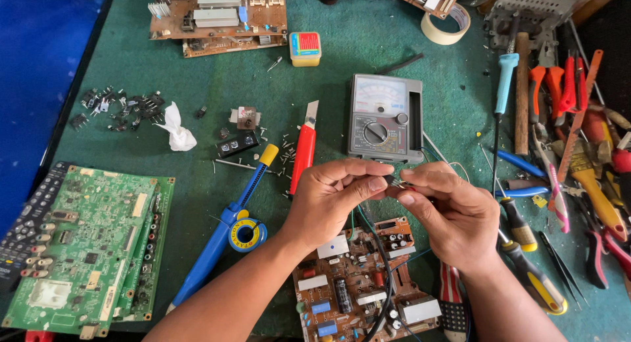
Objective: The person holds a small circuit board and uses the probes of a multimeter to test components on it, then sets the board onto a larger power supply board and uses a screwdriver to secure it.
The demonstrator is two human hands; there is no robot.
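- Hands met mid-frame above the desk (197, 85): left hand (332, 197) and right hand (447, 214) both pinched narrow on one tiny part (398, 182), thumb + forefinger each side.
- Part sat between the fingertips, over the near edge of the multimeter (384, 117) and above the brown circuit board (368, 283).
- Judgement on doing this well: keep both wrists low and steady, grip light so thin leads don't bend, and hold the part over the board or desk so a slip doesn't send it into the clutter.
- Also worth keeping clear of the red utility knife (304, 148) just left of the left hand.
- Blue desoldering pump (220, 233) and solder spool (247, 233) lay near the left forearm; green circuit board (89, 246) further left.
- Tool pile (565, 118) (screwdrivers, pliers, brush) lay along the right side, close to the right wrist.
- Hard to make out: what the part was. Too small, mostly covered by fingertips; only a dark bit w/ a glint showed.
- Couldn't tell if leads or a wire ran from it; dark wires passed under the hands toward the brown board, link unclear.
- Meter needle and dial setting unreadable.
- Cut off: remote (26, 230) at left edge, boards at top, brown board's lower end, both forearms at bottom.
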